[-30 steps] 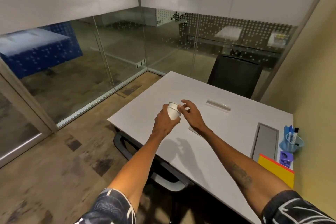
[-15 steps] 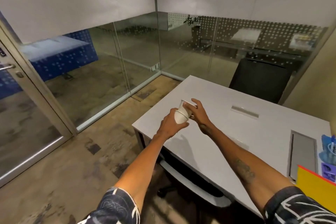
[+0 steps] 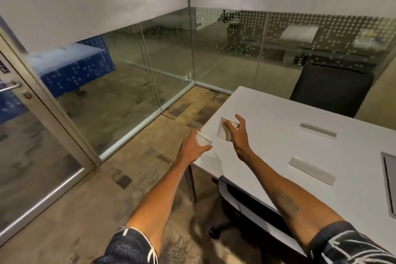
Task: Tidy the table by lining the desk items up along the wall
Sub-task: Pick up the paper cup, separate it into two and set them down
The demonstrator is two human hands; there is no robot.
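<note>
Two white paper cups are held apart over the near left corner of the white table [image 3: 278,118]. My left hand [image 3: 192,148] grips one paper cup [image 3: 203,140] just off the table's edge. My right hand [image 3: 237,135] holds the second paper cup [image 3: 224,129] a little higher and to the right, fingers wrapped around its side and rim. Two flat whitish strips lie on the tabletop, one farther [image 3: 317,130] and one nearer [image 3: 311,170].
A black chair [image 3: 330,88] stands at the table's far side, another chair [image 3: 246,203] is tucked under the near edge. A grey cable hatch [image 3: 389,180] sits at the right. Glass walls and a door [image 3: 12,88] enclose the left.
The cups, held together as one stack before, are now pulled apart, one in each hand. The view has swung left, so the items by the right wall are out of frame.
</note>
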